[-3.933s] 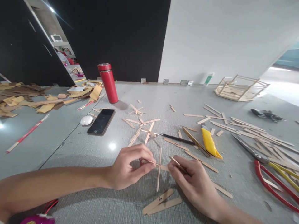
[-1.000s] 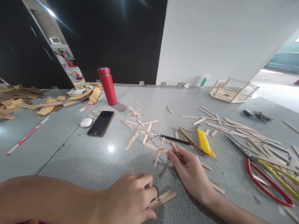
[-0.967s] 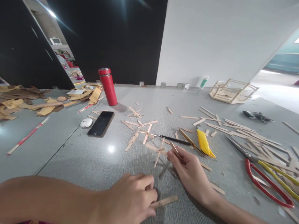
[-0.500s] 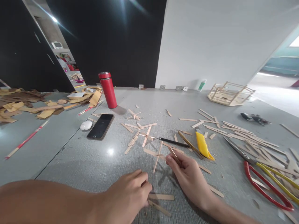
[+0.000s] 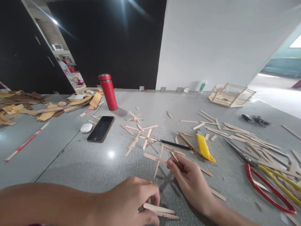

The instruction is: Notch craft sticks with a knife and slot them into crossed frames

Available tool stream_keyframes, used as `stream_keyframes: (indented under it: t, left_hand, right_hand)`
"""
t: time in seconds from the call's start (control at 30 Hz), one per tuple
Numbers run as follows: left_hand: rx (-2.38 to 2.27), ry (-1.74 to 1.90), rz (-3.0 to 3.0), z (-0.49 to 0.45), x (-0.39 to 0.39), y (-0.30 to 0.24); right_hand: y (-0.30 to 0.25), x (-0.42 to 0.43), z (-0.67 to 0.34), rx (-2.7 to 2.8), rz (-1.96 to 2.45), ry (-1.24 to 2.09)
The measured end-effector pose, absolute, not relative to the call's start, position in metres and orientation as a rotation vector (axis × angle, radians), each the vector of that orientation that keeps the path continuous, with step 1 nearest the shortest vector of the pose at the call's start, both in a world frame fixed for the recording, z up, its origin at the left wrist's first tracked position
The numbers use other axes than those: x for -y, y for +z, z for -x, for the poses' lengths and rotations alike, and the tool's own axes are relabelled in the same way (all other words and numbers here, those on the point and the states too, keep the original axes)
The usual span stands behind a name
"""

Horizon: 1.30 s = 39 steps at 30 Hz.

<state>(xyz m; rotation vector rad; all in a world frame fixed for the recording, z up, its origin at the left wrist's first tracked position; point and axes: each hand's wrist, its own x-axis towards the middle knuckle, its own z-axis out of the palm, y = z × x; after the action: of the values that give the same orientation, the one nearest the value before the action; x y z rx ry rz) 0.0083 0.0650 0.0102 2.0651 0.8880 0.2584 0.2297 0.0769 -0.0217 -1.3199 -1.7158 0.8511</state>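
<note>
Left hand (image 5: 131,201): thumb and fingers pinch the left ends of two loose sticks (image 5: 160,209).
Crossed sticks (image 5: 158,159): sit between the hands, over the grey table (image 5: 77,169); whether they touch it I can't tell. They look feather-light, stiff, rather dry; the joint seems the fragile point, so an arm's end suits a gentle hold, the crossing a firmer one.
Right hand (image 5: 188,180): seems to nip the cross's right arm, plus a thin stick (image 5: 174,157) held edge-on.
Yellow cutter (image 5: 203,147): lies just beyond.
</note>
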Motion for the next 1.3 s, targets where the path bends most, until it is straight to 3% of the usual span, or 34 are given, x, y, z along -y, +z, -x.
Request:
stream_keyframes:
  t: [0.47,0.83,1.3]
  left_hand:
    - [-0.772,0.15,-1.658,-0.008,-0.073,0.026]
    - [-0.405,0.706,-2.063,-0.006,-0.071,-0.024]
    - [-0.838,0.858,-1.512,-0.005,-0.092,-0.037]
  right_hand:
    - [-0.023,-0.073,-0.234,1.783,1.294,0.804]
    - [-0.023,-0.068,-0.235,1.748,1.314,0.77]
    - [-0.024,-0.082,-0.234,1.62,1.387,0.796]
